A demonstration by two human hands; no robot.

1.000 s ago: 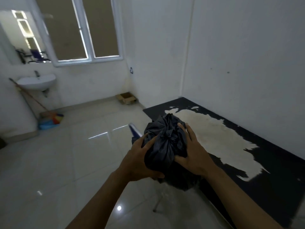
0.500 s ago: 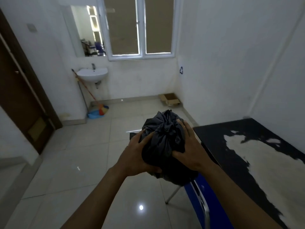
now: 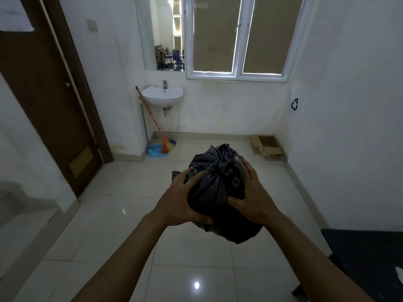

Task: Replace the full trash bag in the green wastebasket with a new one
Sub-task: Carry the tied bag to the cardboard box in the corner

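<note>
A full black trash bag (image 3: 218,188), knotted at its top, is held up in front of me above the tiled floor. My left hand (image 3: 181,199) cups its left side and underside. My right hand (image 3: 253,192) presses against its right side, fingers spread over the plastic. The green wastebasket is nowhere in view.
A brown door (image 3: 50,88) stands at the left. On the far wall hang a white sink (image 3: 162,95), a mirror and a window. A broom and blue dustpan (image 3: 160,147) lean beneath the sink. An open cardboard box (image 3: 267,146) lies in the far right corner. A black table (image 3: 366,258) edges in at lower right.
My view has swung left, away from the black table and toward the door and sink. Both hands keep the same hold on the bag.
</note>
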